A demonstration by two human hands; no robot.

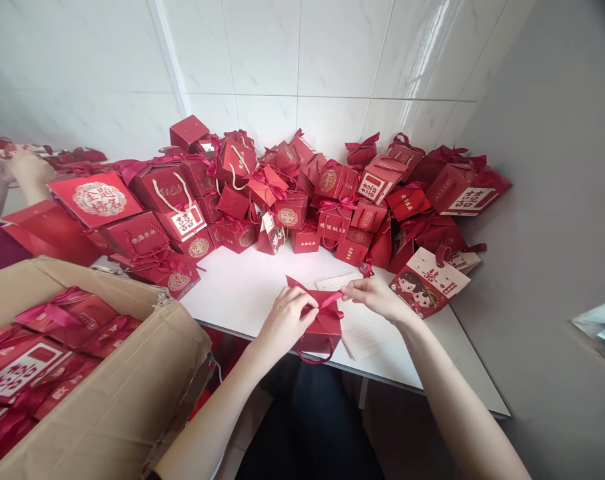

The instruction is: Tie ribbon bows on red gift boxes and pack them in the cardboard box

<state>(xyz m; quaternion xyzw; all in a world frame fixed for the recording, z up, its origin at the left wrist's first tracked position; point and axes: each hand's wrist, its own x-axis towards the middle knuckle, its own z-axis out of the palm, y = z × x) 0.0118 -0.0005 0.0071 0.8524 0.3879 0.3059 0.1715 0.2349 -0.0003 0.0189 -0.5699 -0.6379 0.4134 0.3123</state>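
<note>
A small red gift box (321,339) with a twisted cord handle stands at the front edge of the white table (232,293). A pinkish-red ribbon (328,304) is looped on its top. My left hand (295,312) rests over the box's left side, its fingers pinching the ribbon near the knot. To the right, my right hand (370,295) pinches one end of the same ribbon and holds it out from the box. Cream paper cards (360,337) with faint print lie beside the box, partly under my right hand.
Many red gift boxes (287,217) are piled along the tiled wall (332,53). A cream-and-red box (425,283) with cartoon figures stands at the right. An open cardboard carton (127,387) of similar boxes is at the lower left. Another person's hands (30,170) show at far left.
</note>
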